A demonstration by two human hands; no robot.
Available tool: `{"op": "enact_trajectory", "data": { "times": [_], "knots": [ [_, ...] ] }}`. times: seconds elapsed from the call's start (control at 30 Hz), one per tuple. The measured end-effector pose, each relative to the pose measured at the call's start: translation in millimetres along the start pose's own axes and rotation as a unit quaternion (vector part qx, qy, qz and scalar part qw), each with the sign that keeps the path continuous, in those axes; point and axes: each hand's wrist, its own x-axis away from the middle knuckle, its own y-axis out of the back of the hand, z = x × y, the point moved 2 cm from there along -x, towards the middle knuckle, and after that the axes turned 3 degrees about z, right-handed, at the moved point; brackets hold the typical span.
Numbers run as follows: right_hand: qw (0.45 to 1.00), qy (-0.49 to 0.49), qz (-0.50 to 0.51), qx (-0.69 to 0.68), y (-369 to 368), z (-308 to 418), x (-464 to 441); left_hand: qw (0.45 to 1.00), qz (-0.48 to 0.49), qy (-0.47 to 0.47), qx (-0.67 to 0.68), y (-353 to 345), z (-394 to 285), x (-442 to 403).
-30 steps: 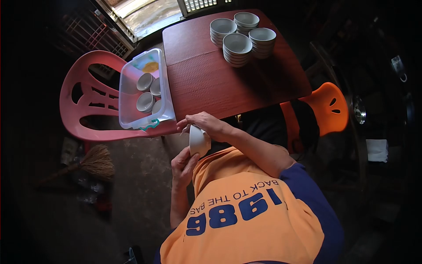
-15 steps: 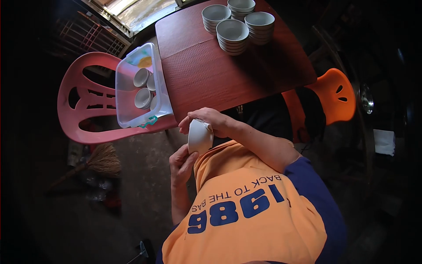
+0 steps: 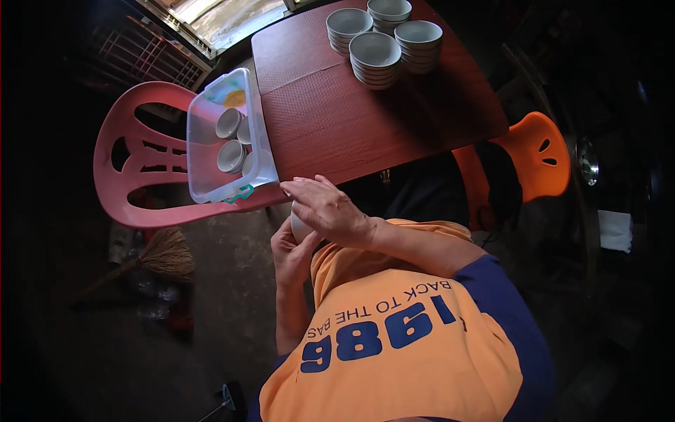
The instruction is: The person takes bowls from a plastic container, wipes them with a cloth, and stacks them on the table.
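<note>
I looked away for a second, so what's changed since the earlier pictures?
The right hand moved toward the body across the white bowl, now hiding most of it. The left hand still holds the bowl; the bowl stacks on the table and plastic box stayed put.

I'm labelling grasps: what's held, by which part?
The left hand holds a white bowl at its near side; the right hand hides whether that's rim or base.

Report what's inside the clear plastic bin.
The clear plastic bin holds white bowls: two stacks show well, others are partly hidden behind its rim. Whatever lies beneath the bowls is covered; whether the yellow patch is inside is unclear.
</note>
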Motion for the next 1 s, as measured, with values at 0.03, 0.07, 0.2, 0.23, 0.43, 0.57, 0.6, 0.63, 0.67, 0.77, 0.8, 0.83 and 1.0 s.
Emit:
{"op": "enact_trajectory", "data": {
  "times": [0.03, 0.07, 0.2, 0.23, 0.43, 0.57, 0.6, 0.63, 0.67, 0.77, 0.8, 0.83, 1.0],
  "knots": [
    [0.996, 0.06, 0.014, 0.069, 5, 19, 2, 0.996, -0.004, -0.039, 0.082, 1, -1, -2],
    [0.992, 0.105, 0.017, 0.07, 3, 26, 6, 0.986, -0.076, -0.035, 0.146, -10, -7, -3],
    [0.998, 0.054, 0.01, 0.008, 5, 11, -4, 0.989, -0.003, -0.055, 0.136, 7, -2, 4],
    [0.998, -0.019, 0.033, -0.052, 4, 0, -8, 0.992, -0.009, -0.047, 0.113, 1, -7, 4],
    [0.998, 0.018, 0.041, -0.048, 4, -11, -7, 0.997, -0.036, -0.038, 0.051, 0, -5, 2],
    [0.982, 0.153, 0.006, 0.113, -2, 29, 0, 0.997, 0.007, -0.071, -0.003, 8, 1, 6],
    [0.984, 0.138, 0.037, 0.109, 1, 23, -3, 0.998, -0.019, -0.045, -0.037, 5, -1, 7],
    [0.984, 0.124, 0.069, 0.106, 7, 16, -7, 0.998, 0.037, -0.039, -0.032, 6, -1, 7],
    [0.973, 0.124, 0.087, 0.173, 11, 10, -9, 0.998, 0.036, -0.04, -0.031, 1, -6, 8],
    [0.964, -0.025, 0.24, -0.112, 0, -49, -23, 0.999, 0.042, 0.009, -0.026, -9, -15, 10],
    [0.965, -0.023, 0.239, -0.109, -1, -52, -20, 0.999, 0.044, 0.005, -0.026, -9, -14, 8],
    [0.959, -0.085, 0.19, -0.192, 9, -34, -21, 0.999, 0.032, -0.002, -0.018, -11, -15, 5],
    [0.983, 0.151, 0.034, 0.098, 5, 34, -5, 0.986, -0.043, -0.106, -0.117, 2, -4, 1]
  ]
}}
